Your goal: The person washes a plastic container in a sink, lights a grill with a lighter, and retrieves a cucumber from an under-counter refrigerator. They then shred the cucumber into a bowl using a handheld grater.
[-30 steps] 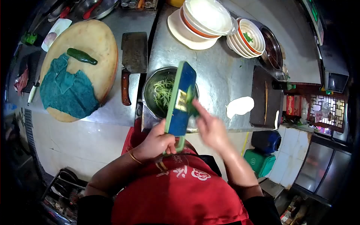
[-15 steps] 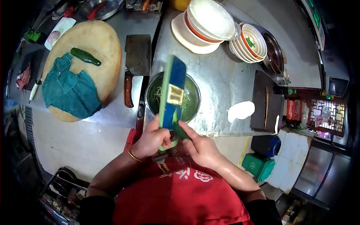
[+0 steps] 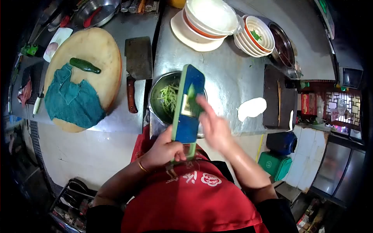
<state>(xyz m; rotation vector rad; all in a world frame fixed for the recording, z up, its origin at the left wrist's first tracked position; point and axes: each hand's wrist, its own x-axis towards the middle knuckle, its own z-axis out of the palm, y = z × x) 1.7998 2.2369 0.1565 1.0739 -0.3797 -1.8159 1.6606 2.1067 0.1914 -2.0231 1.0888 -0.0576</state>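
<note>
My left hand [image 3: 168, 149] is closed round the lower end of a grater [image 3: 190, 128] with a pale green frame, a blue face and a metal blade section. The grater slants up over a metal bowl [image 3: 156, 105] that holds thin pale green shreds [image 3: 168, 99]. Smeared by motion, my right hand [image 3: 215, 126] lies against the grater's face near the blade. Its fingers press on a green vegetable piece [image 3: 192, 93], mostly hidden and blurred.
A round cutting board [image 3: 97, 46] carries a dark green vegetable [image 3: 85, 65] and a teal cloth [image 3: 74, 101]. A cleaver [image 3: 138, 58] lies beside it. Stacked white bowls [image 3: 211, 19], more bowls [image 3: 252, 39], a white item [image 3: 252, 109] and a dark tray [image 3: 276, 97] stand rightward.
My right hand has moved up along the grater's face. The grater has shifted slightly right and down in view, showing more shreds in the bowl.
</note>
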